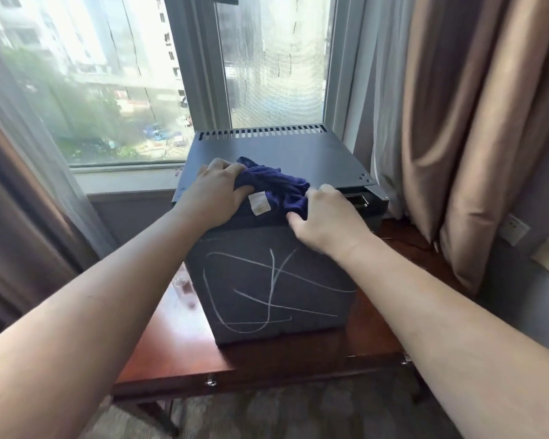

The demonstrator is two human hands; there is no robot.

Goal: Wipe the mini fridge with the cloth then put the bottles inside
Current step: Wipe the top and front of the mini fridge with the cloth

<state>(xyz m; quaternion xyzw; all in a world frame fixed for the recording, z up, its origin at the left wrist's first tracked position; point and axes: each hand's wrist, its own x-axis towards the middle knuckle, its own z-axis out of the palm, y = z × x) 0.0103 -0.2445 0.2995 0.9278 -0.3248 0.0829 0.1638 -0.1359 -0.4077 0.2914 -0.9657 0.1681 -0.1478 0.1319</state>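
Step in hand, judged: wiping, barely begun.

- Cloth (276, 185): dark blue, bunched, white label showing. It lies on the near top edge of the mini fridge (276, 147).
- Left hand (216, 191) grips its left end; right hand (327, 217) clutches its right end.
- Fridge: black, on a wooden table (298, 353).
- Door scribbles (273, 286): white, unwiped.
- Next move: carry the cloth down over the door.
- Bottle (184, 288): just left of the fridge.

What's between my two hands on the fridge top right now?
The bunched blue cloth, white tag showing, lies between the left hand and right hand at the fridge's front top edge; both grip it. Head view.
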